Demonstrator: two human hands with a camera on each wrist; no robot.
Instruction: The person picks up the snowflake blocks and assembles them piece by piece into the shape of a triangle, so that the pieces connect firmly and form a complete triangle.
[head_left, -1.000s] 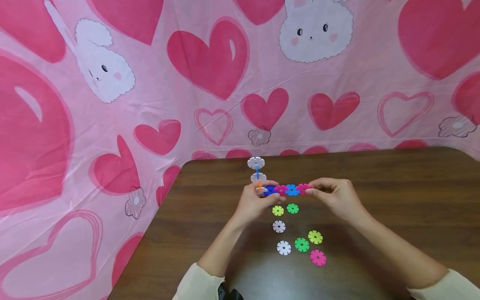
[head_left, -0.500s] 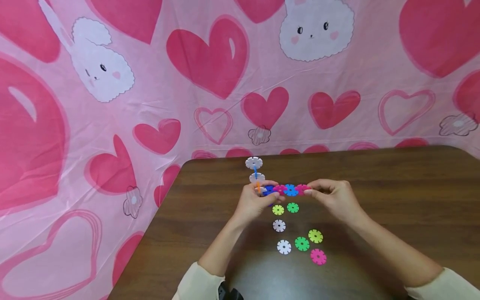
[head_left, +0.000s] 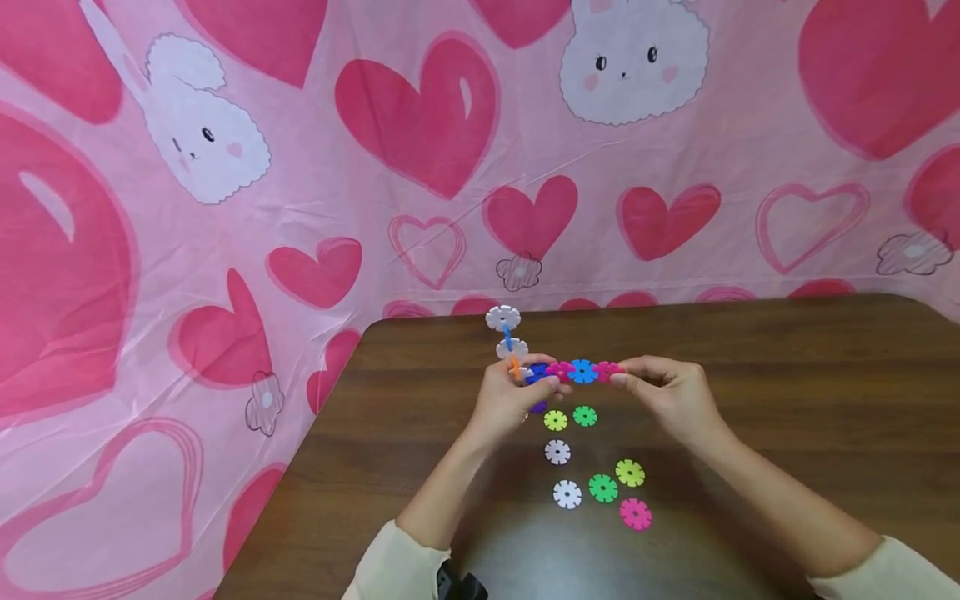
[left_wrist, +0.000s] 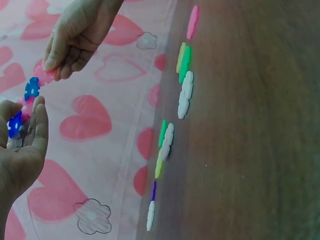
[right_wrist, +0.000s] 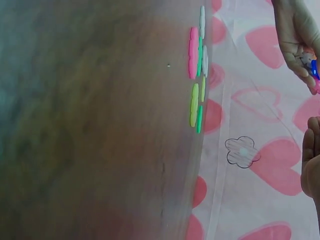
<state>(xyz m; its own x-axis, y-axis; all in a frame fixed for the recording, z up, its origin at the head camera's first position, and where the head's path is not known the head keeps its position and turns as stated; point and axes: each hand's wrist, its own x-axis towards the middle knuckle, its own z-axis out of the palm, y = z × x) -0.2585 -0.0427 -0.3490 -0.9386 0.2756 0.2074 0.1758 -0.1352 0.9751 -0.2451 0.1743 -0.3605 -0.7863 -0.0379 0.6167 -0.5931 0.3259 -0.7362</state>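
I have lifted the disc chain (head_left: 572, 372) slightly off the table (head_left: 787, 400), left hand (head_left: 510, 402) and right hand (head_left: 671, 396) pinching its ends.

disc chain (head_left: 573, 372) above table (head_left: 787, 392), loose discs (head_left: 600, 487) below (nearer)

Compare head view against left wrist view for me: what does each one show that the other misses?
Only the head view shows the white discs standing up at the chain's left end, the loose discs' flat faces, such as the pink disc, and both cream sleeves.

Only the left wrist view shows the loose discs edge-on, lying flat on the table, and the left hand's palm side.

Both show the disc chain held off the brown table, the left hand and right hand pinching its ends, against the heart-print cloth.
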